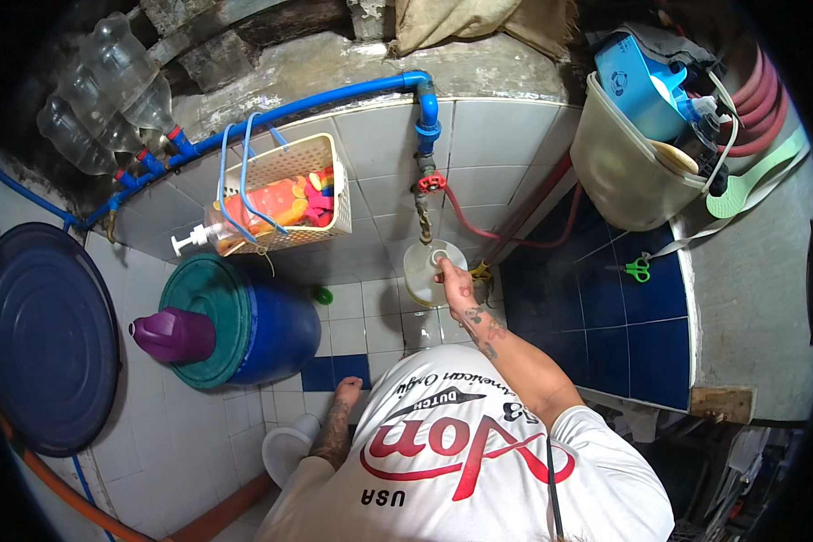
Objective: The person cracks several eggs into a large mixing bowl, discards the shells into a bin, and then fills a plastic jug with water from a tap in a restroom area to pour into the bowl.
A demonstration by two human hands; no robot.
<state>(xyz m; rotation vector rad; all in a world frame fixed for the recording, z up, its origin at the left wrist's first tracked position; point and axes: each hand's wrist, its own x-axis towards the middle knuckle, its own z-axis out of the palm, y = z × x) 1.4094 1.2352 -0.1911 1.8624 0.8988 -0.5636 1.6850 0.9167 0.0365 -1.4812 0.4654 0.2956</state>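
Observation:
My right hand (451, 275) reaches forward and is closed on the near right side of a round whitish dipper (419, 275). The dipper is directly under a metal faucet (425, 228), and its inside looks wet or partly filled. Just above the faucet is a red valve handle (432, 183) on a blue pipe (425, 126). My left hand (349, 389) hangs low beside my white shirt, over the tiled floor. It is small and foreshortened, so its fingers are not clear, and no object shows in it.
At left stands a blue drum (282, 316) with a green lid (199, 280) and purple jug (185, 334) on top. A cream basket (280, 155) of bottles hangs from the pipe. A filled bucket (605, 163) sits at right, near green scissors (639, 269). A white pail (285, 452) is below my left arm.

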